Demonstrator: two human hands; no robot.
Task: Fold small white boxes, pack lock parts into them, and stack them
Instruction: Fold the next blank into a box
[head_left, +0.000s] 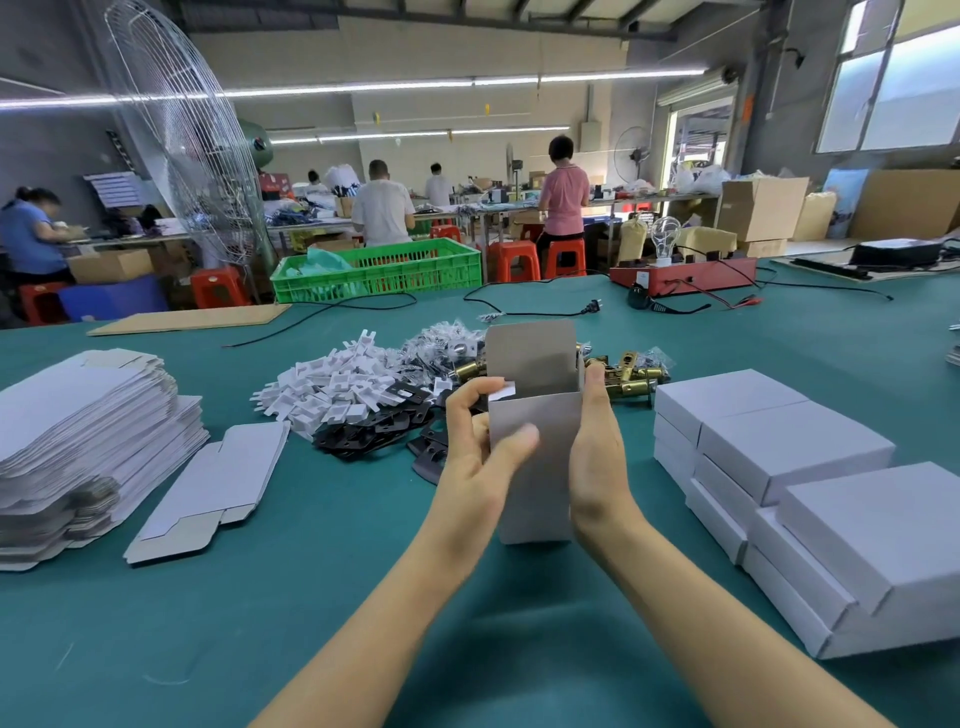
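Observation:
Both hands hold a small white box (537, 415) upright above the green table (332, 519), its top lid flap standing open. My left hand (480, 447) grips its left side, thumb across the front and fingers curled at the left side flap. My right hand (597, 447) holds the right wall, thumb near the top edge. Behind the box lie brass lock latches (631, 371), black metal plates (384, 426), white plastic pieces (337, 387) and small bagged parts (441, 343).
A tall stack of flat unfolded box blanks (78, 441) sits at the left, one loose blank (213, 488) beside it. Finished closed boxes (810, 483) are stacked at the right. A green crate (379, 270), cables and a red tester stand farther back.

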